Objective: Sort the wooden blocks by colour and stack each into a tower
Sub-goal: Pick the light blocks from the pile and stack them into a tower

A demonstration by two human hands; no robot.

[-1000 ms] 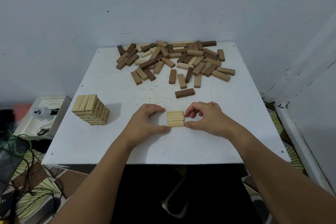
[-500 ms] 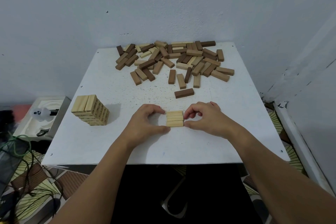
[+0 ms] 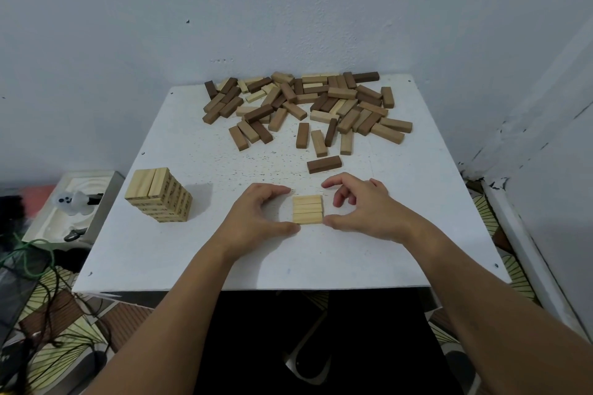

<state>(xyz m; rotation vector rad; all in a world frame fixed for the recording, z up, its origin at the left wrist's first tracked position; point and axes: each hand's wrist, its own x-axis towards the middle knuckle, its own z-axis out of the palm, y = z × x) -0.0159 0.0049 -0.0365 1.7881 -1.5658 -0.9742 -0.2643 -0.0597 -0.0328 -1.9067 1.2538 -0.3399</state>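
Three light wooden blocks (image 3: 307, 208) lie side by side as a flat row on the white table (image 3: 192, 250), near its front. My left hand (image 3: 256, 218) brackets the row's left end, forefinger at the far corner and thumb at the near corner. My right hand (image 3: 362, 208) keeps its thumb against the near right corner, with its fingers lifted off the row. A light-block tower (image 3: 158, 196) stands at the left. A mixed pile of light, mid-brown and dark blocks (image 3: 308, 106) covers the back. One dark block (image 3: 324, 164) lies alone just beyond my hands.
The table sits in a corner, with walls behind and to the right. Beside its left edge a white box (image 3: 93, 189) holds a small ghost figure (image 3: 72, 200). Cables (image 3: 29, 260) trail over the floor at the lower left.
My right hand's fingers have lifted up and away from the right end of the row; its thumb stays put. My left hand and the blocks have not moved.
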